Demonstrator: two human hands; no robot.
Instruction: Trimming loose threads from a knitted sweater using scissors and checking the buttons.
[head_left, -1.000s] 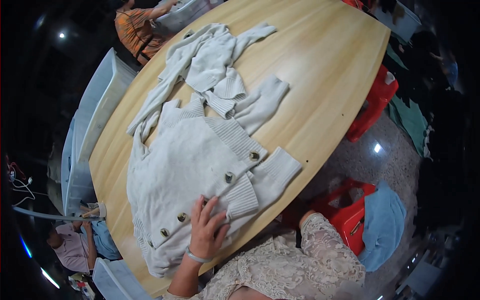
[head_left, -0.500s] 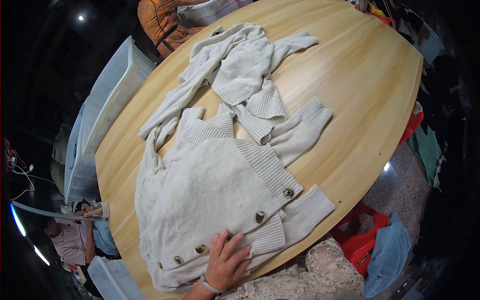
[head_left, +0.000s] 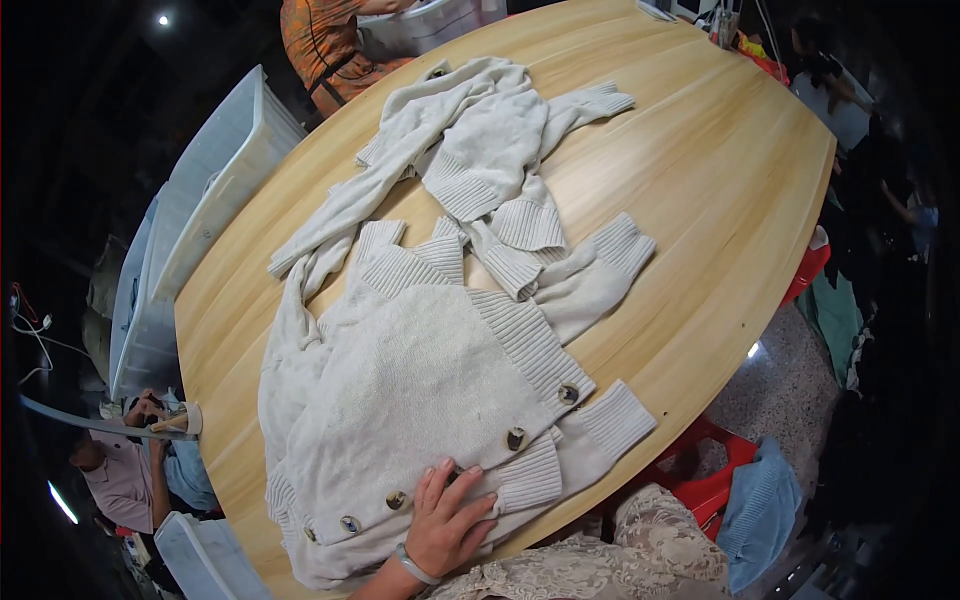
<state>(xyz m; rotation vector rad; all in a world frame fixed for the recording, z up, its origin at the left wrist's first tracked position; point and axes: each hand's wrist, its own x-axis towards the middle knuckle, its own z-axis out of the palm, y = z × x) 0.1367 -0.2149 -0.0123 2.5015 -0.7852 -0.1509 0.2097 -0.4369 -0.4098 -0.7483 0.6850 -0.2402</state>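
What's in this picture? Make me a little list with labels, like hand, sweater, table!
Hand: one hand lies flat, fingers spread, on the sweater's bottom edge; which hand is unclear
Near sweater: cream buttoned cardigan, spread flat
Buttons: a row of dark buttons along its ribbed edge
Far sweater: second cream sweater, crumpled
Table: round wooden table
Beside table: white bins at left

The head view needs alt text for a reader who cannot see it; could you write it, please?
A hand presses flat on the buttoned hem of a cream cardigan spread on a round wooden table. A second cream knit lies crumpled beyond it.
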